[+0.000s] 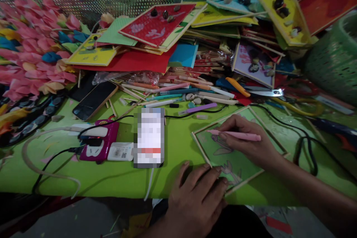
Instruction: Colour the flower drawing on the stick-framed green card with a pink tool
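Note:
My right hand pinches a pink marker pen, its tip near the upper left part of a green card. Thin wooden sticks edge the card as a frame. Drawn tulips in pinkish tones show on its surface. My left hand lies flat with fingers outstretched, the fingertips over the card's lower left edge, steadying nothing that I can see inside the palm. Part of the drawing is hidden under my right hand.
A phone with a blurred screen, a magenta power strip and a dark phone lie to the left. Behind are several markers, scissors, stacked framed cards, pink paper flowers and a green basket. Black cables cross the right side.

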`<state>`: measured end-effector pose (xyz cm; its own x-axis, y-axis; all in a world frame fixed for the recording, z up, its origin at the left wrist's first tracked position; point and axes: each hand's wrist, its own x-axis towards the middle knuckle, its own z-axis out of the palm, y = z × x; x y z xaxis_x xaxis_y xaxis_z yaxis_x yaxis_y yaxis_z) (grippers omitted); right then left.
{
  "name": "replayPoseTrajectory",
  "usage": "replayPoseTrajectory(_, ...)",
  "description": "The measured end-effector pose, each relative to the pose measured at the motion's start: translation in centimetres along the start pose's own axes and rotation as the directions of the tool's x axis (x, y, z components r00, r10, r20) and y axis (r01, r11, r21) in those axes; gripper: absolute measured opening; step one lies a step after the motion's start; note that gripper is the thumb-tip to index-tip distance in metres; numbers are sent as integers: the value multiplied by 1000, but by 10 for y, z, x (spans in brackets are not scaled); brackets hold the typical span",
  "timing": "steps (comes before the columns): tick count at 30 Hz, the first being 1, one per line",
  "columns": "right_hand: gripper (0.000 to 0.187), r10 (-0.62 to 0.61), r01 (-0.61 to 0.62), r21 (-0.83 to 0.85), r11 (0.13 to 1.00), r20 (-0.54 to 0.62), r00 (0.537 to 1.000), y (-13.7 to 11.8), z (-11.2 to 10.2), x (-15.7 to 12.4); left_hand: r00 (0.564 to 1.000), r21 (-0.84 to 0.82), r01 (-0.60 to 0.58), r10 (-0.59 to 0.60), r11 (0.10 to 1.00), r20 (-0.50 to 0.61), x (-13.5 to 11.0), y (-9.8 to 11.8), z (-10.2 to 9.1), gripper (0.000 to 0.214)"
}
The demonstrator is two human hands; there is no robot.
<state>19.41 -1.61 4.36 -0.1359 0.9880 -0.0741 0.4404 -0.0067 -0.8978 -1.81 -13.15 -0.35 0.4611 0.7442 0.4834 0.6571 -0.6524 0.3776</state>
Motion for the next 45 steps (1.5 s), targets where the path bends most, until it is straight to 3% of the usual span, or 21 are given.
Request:
replayPoseTrajectory(17, 21, 6, -12, 57, 998, 112, 994, 5, -5, -1, 999, -17, -14, 13, 1000, -38, 0, -2, 2, 26)
replayPoseTrajectory(24, 35, 45, -46, 62, 997, 16, 999, 3, -3, 0, 1000, 18, -25, 25, 1000, -17, -2, -2, 2, 28)
replayPoseTrajectory(28, 39, 39, -41, 66, 997, 23, 999, 1, -3, 0, 999, -4, -16, 16, 1000, -41, 1, -2, 0, 25)
replayPoseTrajectory(34, 35, 52, -59, 81, 995, 92, 994, 5, -2, -1, 999, 1, -17, 17, 1000, -33, -2, -2, 2, 27)
replayPoseTrajectory(40, 31, 24, -24, 3, 1000, 18, 1000, 3, -2, 0, 1000, 43, -28, 29, 999, -5, -5, -2, 4, 31)
replayPoseTrajectory(45, 27, 30, -33, 40, 999, 77, 997, 5, -4, -1, 1000, -2, -13, 13, 1000, -20, -2, -2, 1, 28)
